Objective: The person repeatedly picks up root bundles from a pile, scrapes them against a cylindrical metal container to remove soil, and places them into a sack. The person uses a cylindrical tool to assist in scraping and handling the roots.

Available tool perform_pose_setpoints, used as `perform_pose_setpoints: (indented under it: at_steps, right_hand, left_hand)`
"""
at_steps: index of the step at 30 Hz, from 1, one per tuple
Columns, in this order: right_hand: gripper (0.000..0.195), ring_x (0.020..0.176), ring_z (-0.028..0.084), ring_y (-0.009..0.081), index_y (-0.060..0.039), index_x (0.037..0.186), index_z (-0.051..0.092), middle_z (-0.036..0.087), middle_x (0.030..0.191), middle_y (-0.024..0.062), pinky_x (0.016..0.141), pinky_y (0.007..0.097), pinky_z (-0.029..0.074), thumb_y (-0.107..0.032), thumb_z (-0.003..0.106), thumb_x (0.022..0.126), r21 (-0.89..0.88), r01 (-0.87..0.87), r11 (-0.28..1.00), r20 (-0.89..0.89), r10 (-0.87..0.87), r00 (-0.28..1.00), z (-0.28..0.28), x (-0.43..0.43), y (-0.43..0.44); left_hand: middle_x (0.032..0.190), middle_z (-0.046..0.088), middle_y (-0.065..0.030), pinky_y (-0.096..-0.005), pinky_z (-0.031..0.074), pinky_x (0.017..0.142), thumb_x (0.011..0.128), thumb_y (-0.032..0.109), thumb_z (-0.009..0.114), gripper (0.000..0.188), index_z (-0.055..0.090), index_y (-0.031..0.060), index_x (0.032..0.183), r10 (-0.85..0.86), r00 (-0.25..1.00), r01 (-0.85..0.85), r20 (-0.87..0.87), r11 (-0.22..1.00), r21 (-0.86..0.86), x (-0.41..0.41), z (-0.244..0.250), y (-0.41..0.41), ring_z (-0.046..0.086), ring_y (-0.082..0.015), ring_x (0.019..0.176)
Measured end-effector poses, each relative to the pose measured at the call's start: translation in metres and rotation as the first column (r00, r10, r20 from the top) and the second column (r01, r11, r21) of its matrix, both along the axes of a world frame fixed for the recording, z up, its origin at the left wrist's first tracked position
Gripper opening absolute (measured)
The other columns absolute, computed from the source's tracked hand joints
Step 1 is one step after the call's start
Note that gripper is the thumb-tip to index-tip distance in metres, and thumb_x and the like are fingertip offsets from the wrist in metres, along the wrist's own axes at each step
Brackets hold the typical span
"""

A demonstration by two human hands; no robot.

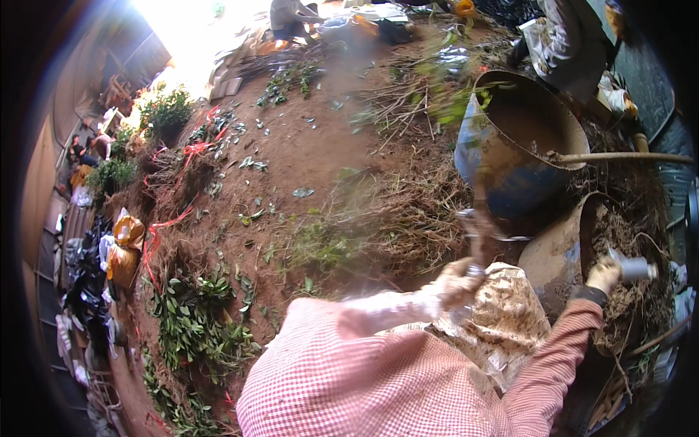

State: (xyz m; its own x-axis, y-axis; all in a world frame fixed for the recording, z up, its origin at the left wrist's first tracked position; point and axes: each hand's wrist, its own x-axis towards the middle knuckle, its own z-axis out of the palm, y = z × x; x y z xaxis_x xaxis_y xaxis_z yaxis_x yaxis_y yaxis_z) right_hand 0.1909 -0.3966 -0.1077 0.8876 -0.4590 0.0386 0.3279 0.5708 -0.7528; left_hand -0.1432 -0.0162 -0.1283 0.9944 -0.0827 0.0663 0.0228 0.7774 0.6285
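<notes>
My left hand [456,284], smeared with mud, is closed around the lower end of an upright, elongated brown thing [482,229]; motion blur hides what it is, and shiny silvery bits show at it. To the right, my muddy right hand [603,275] holds a short grey cylinder [635,269] over the mouth of a tipped, mud-coated drum [551,251]. Wet, clumpy mud [614,235] shows inside that drum. A mud-stained sack or sheet [508,311] lies between my forearms, against my checked shirt.
A blue drum [524,180] with brown contents and a pole [628,157] across its rim stands ahead. Bare-rooted plants [420,213] lie left of it. Leafy bundles [191,311] and red ties [155,240] lie farther left. People [292,19] work at the far side.
</notes>
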Motion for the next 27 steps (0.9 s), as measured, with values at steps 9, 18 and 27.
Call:
perform_pose_setpoints:
  at_steps: [9, 18, 27]
  right_hand:
    - [0.035, 0.054, 0.040, 0.0067, -0.0073, 0.113, 0.061, 0.044, 0.066, -0.0041, 0.048, 0.0237, 0.031, -0.030, 0.068, 0.087, -0.606, 0.117, 0.787, -0.293, -0.357, 0.887, -0.063, -0.211, -0.048]
    - [0.035, 0.049, 0.041, 0.0071, -0.0039, 0.111, 0.061, 0.048, 0.068, -0.0021, 0.041, 0.0220, 0.034, -0.029, 0.069, 0.087, -0.617, -0.025, 0.786, -0.411, -0.295, 0.862, -0.057, -0.268, 0.007]
    - [0.029, 0.046, 0.039, 0.0065, -0.0049, 0.105, 0.059, 0.046, 0.065, -0.0017, 0.038, 0.0216, 0.033, -0.027, 0.068, 0.088, -0.639, -0.063, 0.767, -0.445, -0.301, 0.843, -0.054, -0.272, 0.017]
  left_hand:
    - [0.102, 0.056, -0.0073, -0.0301, 0.047, 0.072, 0.097, 0.021, 0.053, 0.021, 0.054, 0.0122, 0.116, 0.721, 0.589, -0.525, -0.364, 0.684, 0.506, -0.044, -0.029, 0.182, 0.052, -0.0168, 0.086]
    - [0.129, 0.047, -0.0089, -0.0295, 0.039, 0.096, 0.097, 0.011, 0.047, 0.034, 0.048, 0.0101, 0.131, 0.791, 0.550, -0.743, 0.266, 0.319, 0.589, 0.119, 0.080, 0.433, 0.045, -0.0197, 0.114]
    - [0.139, 0.044, -0.0127, -0.0331, 0.032, 0.112, 0.090, 0.007, 0.047, 0.045, 0.045, 0.0063, 0.136, 0.518, 0.750, 0.539, -0.412, -0.117, 0.834, 0.065, -0.180, 0.243, 0.041, -0.0246, 0.131]
